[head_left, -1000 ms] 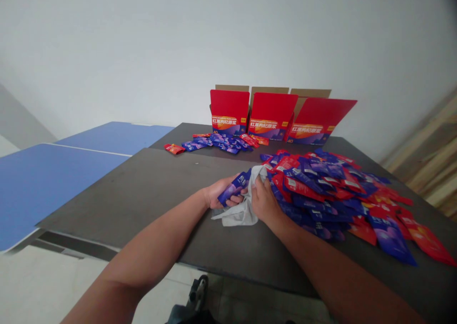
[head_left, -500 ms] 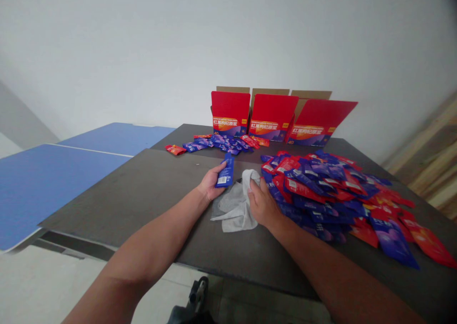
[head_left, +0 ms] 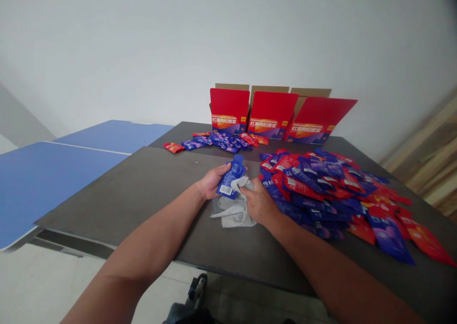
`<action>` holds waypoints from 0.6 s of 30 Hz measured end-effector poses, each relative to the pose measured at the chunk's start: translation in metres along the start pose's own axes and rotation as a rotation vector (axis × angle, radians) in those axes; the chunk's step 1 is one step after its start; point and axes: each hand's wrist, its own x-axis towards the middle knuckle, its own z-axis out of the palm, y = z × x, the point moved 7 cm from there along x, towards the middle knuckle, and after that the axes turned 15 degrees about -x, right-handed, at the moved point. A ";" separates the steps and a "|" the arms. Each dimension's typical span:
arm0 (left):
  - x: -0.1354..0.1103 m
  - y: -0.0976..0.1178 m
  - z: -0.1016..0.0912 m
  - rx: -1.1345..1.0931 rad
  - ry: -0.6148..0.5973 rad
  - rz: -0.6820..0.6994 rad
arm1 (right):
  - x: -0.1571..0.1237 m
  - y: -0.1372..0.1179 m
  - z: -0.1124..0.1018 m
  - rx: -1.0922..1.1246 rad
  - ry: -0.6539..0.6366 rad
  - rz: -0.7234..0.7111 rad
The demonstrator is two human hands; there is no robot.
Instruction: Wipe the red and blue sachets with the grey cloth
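My left hand (head_left: 213, 181) is closed on a blue pouch (head_left: 230, 177), its white barcode label facing me. Gripped in my right hand (head_left: 261, 201) is a light grey cloth (head_left: 235, 213), and a fold of it lies against the pouch's right side. The rest of the cloth drapes down to the dark table (head_left: 153, 190). Just right of my right hand rises a large heap of blue and red pouches (head_left: 321, 181). Beyond my hands lies a smaller spread of blue and red pouches (head_left: 226, 142).
Three red cartons with raised lids, a left one (head_left: 229, 109), a middle one (head_left: 272, 114) and a right one (head_left: 317, 119), stand in a row at the back. A blue table-tennis table (head_left: 71, 171) adjoins on the left. The wall is behind.
My right hand has brought the cloth leftward onto the pouch. The pouch in my left hand has turned and shifted slightly right, showing more of its broad face.
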 end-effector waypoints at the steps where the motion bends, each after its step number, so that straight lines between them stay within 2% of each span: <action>1: -0.001 0.001 0.000 0.023 -0.013 -0.001 | 0.000 0.001 0.000 -0.001 -0.003 0.011; 6: -0.006 -0.001 -0.002 0.117 -0.046 -0.063 | 0.002 0.007 -0.001 -0.020 0.023 0.091; 13: -0.010 -0.009 -0.006 0.211 -0.069 -0.218 | 0.001 0.015 0.001 -0.015 0.051 0.192; 18: -0.013 -0.013 -0.008 0.218 -0.027 -0.305 | 0.001 0.020 0.002 0.027 0.099 0.233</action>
